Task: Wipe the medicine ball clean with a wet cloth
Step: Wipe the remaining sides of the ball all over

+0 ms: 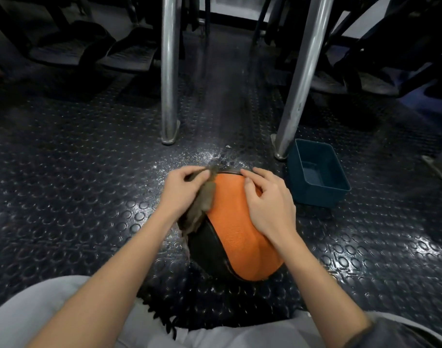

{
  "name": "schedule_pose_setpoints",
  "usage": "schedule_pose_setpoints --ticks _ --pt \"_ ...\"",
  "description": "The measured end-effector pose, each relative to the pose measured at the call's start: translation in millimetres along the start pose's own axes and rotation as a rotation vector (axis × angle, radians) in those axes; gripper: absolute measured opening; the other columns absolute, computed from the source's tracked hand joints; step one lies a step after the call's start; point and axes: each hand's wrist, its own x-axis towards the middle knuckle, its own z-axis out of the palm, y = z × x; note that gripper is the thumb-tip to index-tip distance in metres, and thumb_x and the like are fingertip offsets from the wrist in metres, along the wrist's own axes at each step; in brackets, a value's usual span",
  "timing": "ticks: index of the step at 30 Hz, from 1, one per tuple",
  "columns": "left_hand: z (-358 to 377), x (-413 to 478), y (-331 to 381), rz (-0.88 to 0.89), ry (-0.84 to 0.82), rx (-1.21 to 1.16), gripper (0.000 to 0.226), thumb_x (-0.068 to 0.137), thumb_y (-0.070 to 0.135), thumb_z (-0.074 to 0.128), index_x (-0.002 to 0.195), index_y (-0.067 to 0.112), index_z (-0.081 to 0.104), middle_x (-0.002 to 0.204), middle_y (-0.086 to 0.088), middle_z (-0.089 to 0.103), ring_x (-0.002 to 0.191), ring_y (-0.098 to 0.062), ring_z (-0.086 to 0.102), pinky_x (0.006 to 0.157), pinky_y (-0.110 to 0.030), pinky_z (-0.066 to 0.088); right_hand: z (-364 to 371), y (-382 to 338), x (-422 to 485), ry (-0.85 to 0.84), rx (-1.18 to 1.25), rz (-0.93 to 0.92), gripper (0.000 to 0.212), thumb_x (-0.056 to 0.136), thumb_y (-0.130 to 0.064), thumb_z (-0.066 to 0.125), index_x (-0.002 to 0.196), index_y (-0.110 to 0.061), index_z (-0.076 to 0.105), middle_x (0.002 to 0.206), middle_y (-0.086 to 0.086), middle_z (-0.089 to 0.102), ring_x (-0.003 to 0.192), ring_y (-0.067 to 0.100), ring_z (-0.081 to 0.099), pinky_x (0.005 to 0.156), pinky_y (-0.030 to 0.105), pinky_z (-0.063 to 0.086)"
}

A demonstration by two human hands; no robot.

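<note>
On the studded black floor point(76, 172) before me stand an upright metal post point(169, 71) and a leaning post point(300, 84), a blue tub point(315, 194) just beside the latter, dark footplates point(129, 56) farther back.

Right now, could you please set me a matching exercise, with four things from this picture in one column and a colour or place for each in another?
Things:
1. medicine ball
2. cloth
3. tub
4. right hand

Colour or place:
A. gripped by the left hand
B. orange and black
C. resting on top of the ball, on its right side
D. dark blue, to the right of the ball

Pairs: 1-B, 2-A, 3-D, 4-C
</note>
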Motion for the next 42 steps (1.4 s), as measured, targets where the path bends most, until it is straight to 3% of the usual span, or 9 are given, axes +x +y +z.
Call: schedule_pose_setpoints --ticks 3,8,11,14,21,27,30,35,42 --pt "1.2 -3.3 -5.9 -0.128 0.079 -0.104 0.008 0.088 0.019 0.064 0.087 0.026 0.067 0.097 0.004 0.069 0.094 -0.015 0.062 0.082 -0.026 0.048 -0.6 -0.6 -0.6 0.030 0.023 -0.001 0.032 0.095 -0.035 0.042 0.120 -0.038 0.061 0.134 -0.016 0.051 0.127 0.005 0.038 0.109 0.043 0.030" --pt "35.8 -61.4 9.1 0.409 0.062 0.066 0.009 0.075 0.023 0.069 0.083 0.028 0.071 0.089 0.024 0.061 0.094 0.007 0.053 0.089 -0.012 0.037 -5.0 16.2 14.2 0.061 0.138 0.068 0.030 0.093 -0.031 0.045 0.114 -0.035 0.066 0.129 -0.015 0.057 0.121 0.011 0.049 0.103 0.041 0.038" --pt "44.2 -65.8 6.3 0.528 0.012 0.097 0.014 0.075 0.026 0.067 0.088 0.024 0.073 0.092 0.028 0.058 0.098 0.005 0.049 0.091 -0.009 0.031 -9.3 28.0 19.0 0.048 0.190 0.099 0.029 0.096 -0.032 0.044 0.114 -0.037 0.066 0.128 -0.015 0.057 0.120 0.011 0.049 0.099 0.036 0.040" --pt "40.4 -43.3 6.5 0.436 0.051 0.053 0.012 0.078 0.023 0.068 0.089 0.027 0.071 0.091 0.023 0.060 0.096 -0.005 0.054 0.091 -0.015 0.037 -12.0 33.0 17.8 0.051 0.208 0.127 0.028 0.098 -0.033 0.043 0.116 -0.037 0.064 0.129 -0.016 0.056 0.123 0.009 0.046 0.096 0.031 0.038" --pt "19.3 -7.5 -14.3 -0.112 0.167 -0.153 0.010 0.089 0.017 0.063 0.096 0.021 0.069 0.102 0.000 0.069 0.098 -0.017 0.062 0.086 -0.028 0.048 -10.7 24.5 9.3 0.083 0.163 0.110 0.031 0.097 -0.034 0.041 0.118 -0.037 0.062 0.130 -0.018 0.054 0.121 0.006 0.044 0.096 0.031 0.036" --pt "45.0 -51.8 11.6 0.413 0.108 0.081 0.008 0.079 0.025 0.066 0.082 0.032 0.067 0.088 0.022 0.062 0.094 -0.004 0.053 0.087 -0.012 0.035 -11.6 24.1 9.3 0.060 0.125 0.085 0.030 0.096 -0.033 0.042 0.117 -0.040 0.062 0.131 -0.019 0.053 0.123 0.008 0.044 0.099 0.034 0.035" --pt "33.3 -35.9 4.4 0.337 0.167 0.059 0.008 0.082 0.022 0.067 0.087 0.028 0.068 0.089 0.022 0.061 0.094 -0.008 0.055 0.086 -0.015 0.038 -8.3 20.6 4.4 0.060 0.085 0.071 0.031 0.097 -0.035 0.041 0.121 -0.040 0.060 0.135 -0.019 0.050 0.127 0.006 0.038 0.105 0.034 0.031" --pt "7.2 0.9 -13.8 -0.161 0.094 -0.097 0.014 0.089 0.018 0.063 0.101 0.015 0.070 0.101 -0.003 0.069 0.094 -0.022 0.063 0.078 -0.026 0.046 -0.9 9.1 -4.1 0.078 0.024 0.030 0.035 0.097 -0.033 0.038 0.126 -0.035 0.059 0.136 -0.015 0.049 0.129 0.007 0.036 0.110 0.041 0.028" --pt "33.4 -20.8 37.4 0.204 -0.065 0.066 0.014 0.082 0.012 0.068 0.083 0.026 0.069 0.083 0.015 0.063 0.080 0.001 0.058 0.075 -0.006 0.042 1.6 4.1 -4.2 0.086 -0.057 0.090 0.040 0.099 -0.026 0.030 0.134 -0.029 0.050 0.141 -0.010 0.043 0.133 0.013 0.032 0.110 0.052 0.023"
